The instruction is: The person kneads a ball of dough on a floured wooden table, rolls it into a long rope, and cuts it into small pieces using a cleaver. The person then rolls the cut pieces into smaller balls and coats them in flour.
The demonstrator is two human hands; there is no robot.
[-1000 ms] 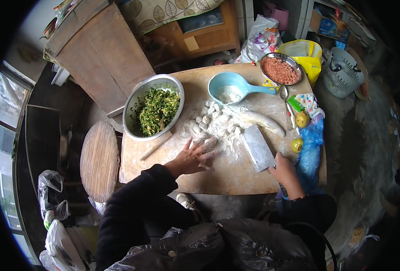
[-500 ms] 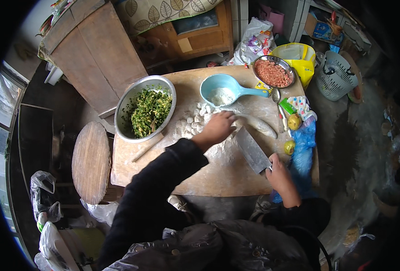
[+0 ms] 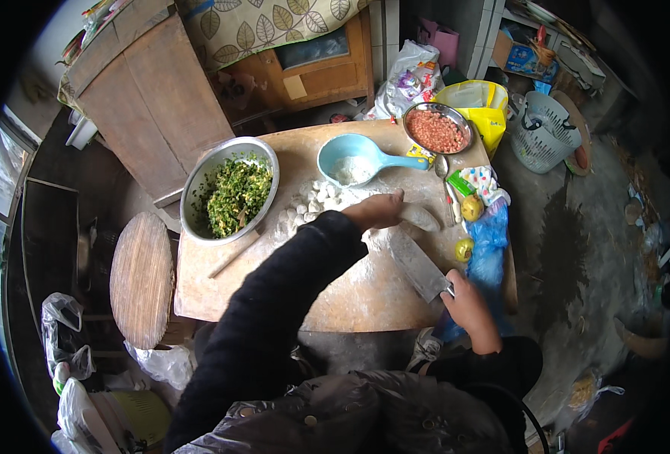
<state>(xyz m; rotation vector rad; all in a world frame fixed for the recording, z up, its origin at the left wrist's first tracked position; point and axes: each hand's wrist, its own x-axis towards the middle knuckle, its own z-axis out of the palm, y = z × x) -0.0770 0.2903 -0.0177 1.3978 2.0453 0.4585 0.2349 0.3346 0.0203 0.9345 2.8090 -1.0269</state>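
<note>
You have one floured wooden board (image 3: 350,291) in front of you, and on it two metal bowls: the bigger one (image 3: 230,189) at the far left holds chopped greens, the smaller one (image 3: 437,129) at the far right holds pinkish minced filling. Between them sits a single light-blue scoop (image 3: 361,160) with some flour in it, its handle pointing to your right. One dough log (image 3: 419,217) lies near the middle of the board, its long axis running roughly left to right and tipping a little toward you at its right end. A cluster of small cut dough pieces (image 3: 310,206) lies just left of it, below the scoop; they are too small and crowded to count exactly. Your left hand (image 3: 376,209) reaches across the board and rests on the left end of the log, fingers curled down over the dough, closed loosely rather than spread. Your right hand (image 3: 467,303) is wrapped tight around the handle of one cleaver (image 3: 418,266) at the near right edge of the board; the blade lies low over the flour and points away from you and to the left, toward the log, its tip just short of the dough. One wooden rolling stick (image 3: 233,255) lies at the left, beside the greens bowl, and two small yellowish round things (image 3: 467,227) sit at the right edge
</note>
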